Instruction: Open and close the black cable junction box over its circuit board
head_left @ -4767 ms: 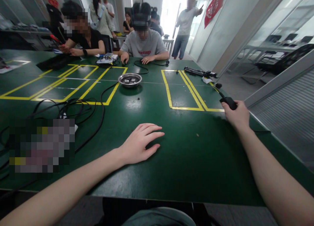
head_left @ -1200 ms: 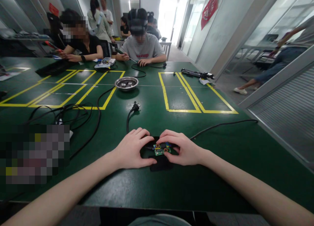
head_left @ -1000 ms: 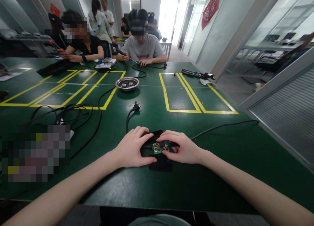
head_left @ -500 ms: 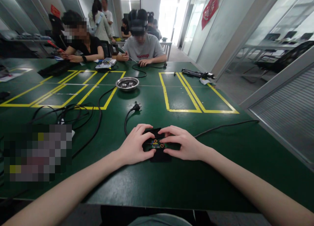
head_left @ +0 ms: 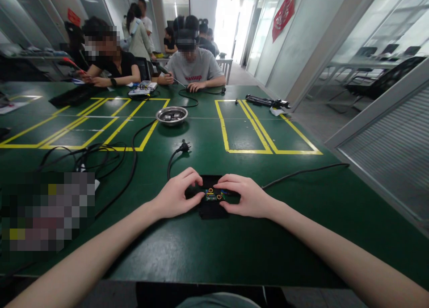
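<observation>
A small green circuit board (head_left: pixel 211 196) with copper-coloured ring coils sits at a black plastic case (head_left: pixel 214 211) on the table in front of me. My left hand (head_left: pixel 177 194) is curled at the left side, its thumb tip against the board's left end and its fingertips by the case's upper left edge. From the right, my right hand (head_left: pixel 248 195) grips the board's right end between thumb and fingers. Dark wires show under the right fingers. The fingers partly hide how the board sits in the case.
A black power plug (head_left: pixel 183 147) lies beyond my hands, its cord running towards them. Farther off stands a metal bowl (head_left: pixel 172 116) with metal parts inside. Coiled black cables (head_left: pixel 100 154) lie left; another cord (head_left: pixel 304 170) runs right. Two people sit across the green table (head_left: pixel 161 254).
My left thumb and fingers have drawn back a little leftward, uncovering more of the board and case. The right hand stays at the board's right end. The view has shifted slightly.
</observation>
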A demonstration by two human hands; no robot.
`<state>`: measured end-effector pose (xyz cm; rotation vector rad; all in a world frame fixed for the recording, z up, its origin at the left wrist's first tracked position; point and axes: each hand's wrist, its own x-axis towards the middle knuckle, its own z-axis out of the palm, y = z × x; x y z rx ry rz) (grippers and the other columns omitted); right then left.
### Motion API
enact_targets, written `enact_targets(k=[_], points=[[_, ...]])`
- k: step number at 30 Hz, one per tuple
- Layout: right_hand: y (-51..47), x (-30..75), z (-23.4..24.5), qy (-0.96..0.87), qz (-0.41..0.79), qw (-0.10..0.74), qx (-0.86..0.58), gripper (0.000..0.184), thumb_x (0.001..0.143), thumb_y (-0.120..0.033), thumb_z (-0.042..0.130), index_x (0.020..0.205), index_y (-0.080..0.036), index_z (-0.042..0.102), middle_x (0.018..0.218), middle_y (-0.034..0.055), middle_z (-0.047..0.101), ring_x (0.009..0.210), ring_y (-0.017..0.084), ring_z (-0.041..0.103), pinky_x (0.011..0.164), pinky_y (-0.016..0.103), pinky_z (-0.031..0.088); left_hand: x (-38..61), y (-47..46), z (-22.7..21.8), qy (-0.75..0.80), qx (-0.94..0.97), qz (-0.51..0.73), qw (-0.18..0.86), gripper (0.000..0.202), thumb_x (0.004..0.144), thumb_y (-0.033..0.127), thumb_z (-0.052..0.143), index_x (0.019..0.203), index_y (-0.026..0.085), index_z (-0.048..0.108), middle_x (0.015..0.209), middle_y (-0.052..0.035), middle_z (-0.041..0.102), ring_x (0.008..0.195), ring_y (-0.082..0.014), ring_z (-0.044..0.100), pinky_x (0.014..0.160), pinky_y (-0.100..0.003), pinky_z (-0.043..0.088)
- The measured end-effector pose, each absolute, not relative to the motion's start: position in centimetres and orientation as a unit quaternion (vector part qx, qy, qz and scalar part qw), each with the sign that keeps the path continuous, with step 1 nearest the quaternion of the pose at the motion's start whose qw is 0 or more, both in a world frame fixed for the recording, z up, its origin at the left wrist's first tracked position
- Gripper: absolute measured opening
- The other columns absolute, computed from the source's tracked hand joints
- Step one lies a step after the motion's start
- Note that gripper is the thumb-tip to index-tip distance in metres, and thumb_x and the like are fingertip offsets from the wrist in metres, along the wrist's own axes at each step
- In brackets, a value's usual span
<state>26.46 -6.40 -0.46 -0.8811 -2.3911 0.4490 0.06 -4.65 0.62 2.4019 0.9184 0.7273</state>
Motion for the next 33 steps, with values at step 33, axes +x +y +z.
enact_targets(k=[33], points=[[-5.3, 26.0, -1.5, -0.87, 0.143, 0.268, -0.387, 0.07, 0.074, -0.035, 0.081, 0.139, -0.021, 0.059, 0.135, 0.0141, 0.063, 0.12, 0.033, 0.057, 0.106, 0.055, 0.046, 0.1, -3.0, -0.7, 0.334, 0.899, 0.252, 0.13, 0.011, 0.101, 0.023, 0.058, 0.103, 0.02, 0.069, 0.11, -0.0057, 0.074, 0.1, -0.0222, 0.064, 0.092, -0.038, 0.056]])
